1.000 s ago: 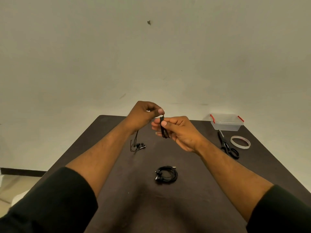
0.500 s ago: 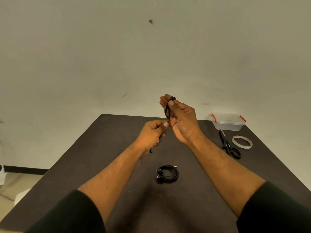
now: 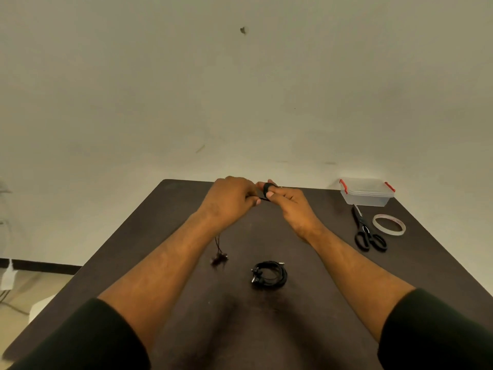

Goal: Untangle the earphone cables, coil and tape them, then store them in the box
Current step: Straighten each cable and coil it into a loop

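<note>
**Two hands share one earphone cable**

Both hands pinch the black earphone cable (image 3: 266,188): right hand (image 3: 289,206) has it wound round its fingers, left hand (image 3: 229,200) hides the strand, earbuds (image 3: 219,258) dangling blurred. Coiled earphones (image 3: 269,273) lie near; box (image 3: 366,192) far right on the tabletop (image 3: 333,303).

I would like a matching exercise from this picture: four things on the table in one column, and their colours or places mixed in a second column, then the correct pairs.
Things:
1. box
2. scissors
3. tape roll
4. coiled earphones

Descriptions:
A. whitish ring at the right table edge
B. clear, with red clips, at the far right corner
C. black bundle lying between the forearms
D. black handles, between box and tape

Pairs: 1-B, 2-D, 3-A, 4-C
</note>
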